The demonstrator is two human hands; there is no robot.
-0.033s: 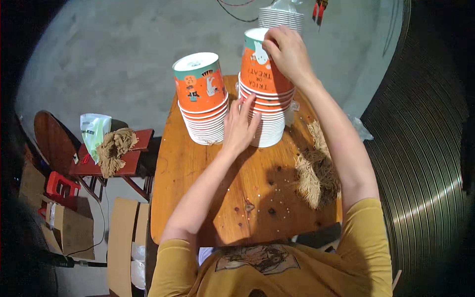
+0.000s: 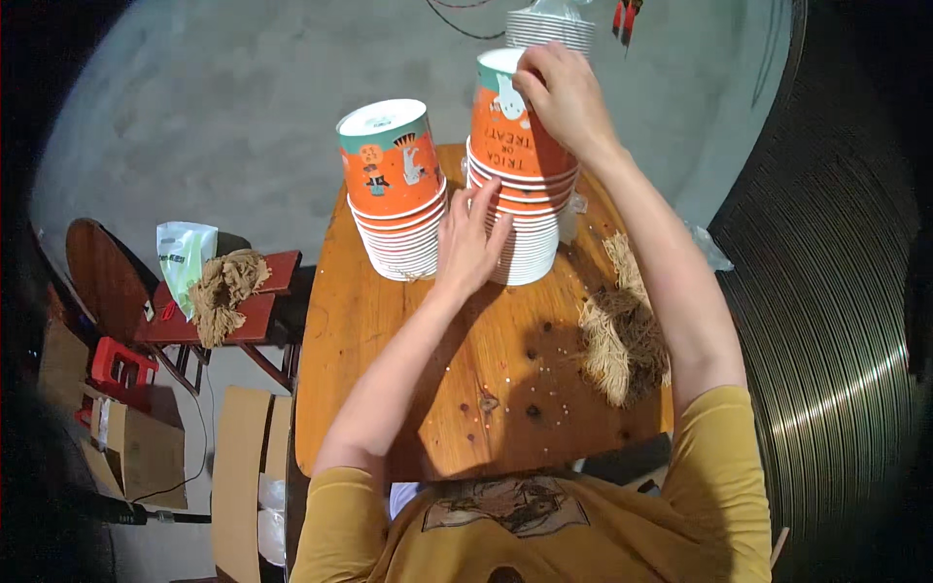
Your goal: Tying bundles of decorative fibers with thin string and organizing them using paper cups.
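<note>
Two stacks of upside-down paper buckets stand on the wooden table (image 2: 389, 389). Orange with a green band and cartoon figures, the left stack (image 2: 394, 185) is the shorter one and nothing touches it. My right hand (image 2: 566, 102) curls round the base edge of the top bucket on the taller right stack (image 2: 510, 117), its fingers partly hidden behind it. Lower down, my left hand (image 2: 469, 243) rests with fingers spread against the side of that same stack, near the white rims, in the gap between both stacks.
Tan string bundles (image 2: 622, 345) lie at the table's right side, and tiny white specks dot the wood. To the left are a red bench (image 2: 219, 321) with another string bundle (image 2: 228, 291) and open cardboard boxes (image 2: 238, 466). A ridged metal shutter (image 2: 836, 360) curves along the right.
</note>
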